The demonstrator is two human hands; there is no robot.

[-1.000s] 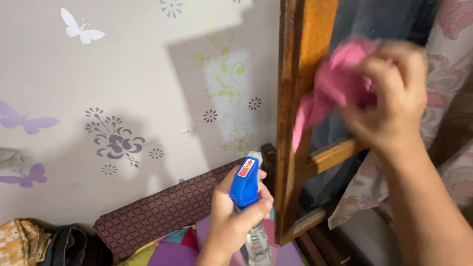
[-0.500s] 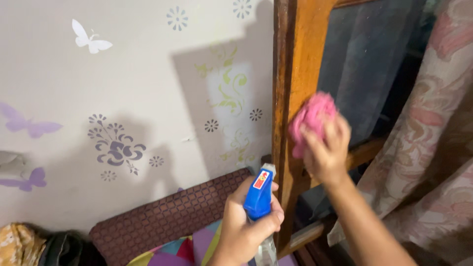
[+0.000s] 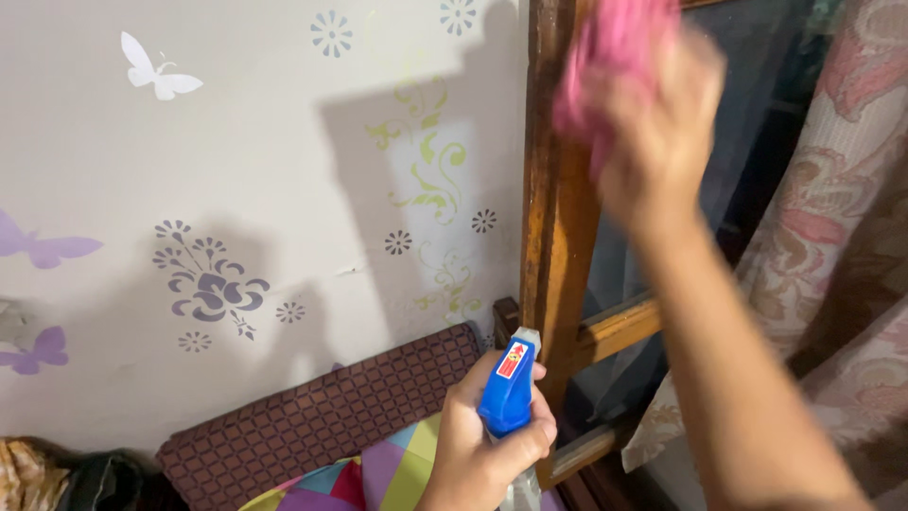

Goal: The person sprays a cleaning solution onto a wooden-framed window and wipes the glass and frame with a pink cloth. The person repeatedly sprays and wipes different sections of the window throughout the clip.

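Pink cloth (image 3: 615, 57) against wooden window frame (image 3: 553, 189)

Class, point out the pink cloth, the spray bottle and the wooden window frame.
pink cloth (image 3: 615, 47), head view, bunched middle.
spray bottle (image 3: 508, 397), head view, blue trigger head.
wooden window frame (image 3: 556, 218), head view, upright post.

A spray bottle (image 3: 509, 402) with a blue head stands low in the left hand (image 3: 487, 445); a small red-and-white label sits on top.

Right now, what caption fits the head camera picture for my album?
Right hand presses a pink cloth against a wooden window frame; left hand grips a blue spray bottle.
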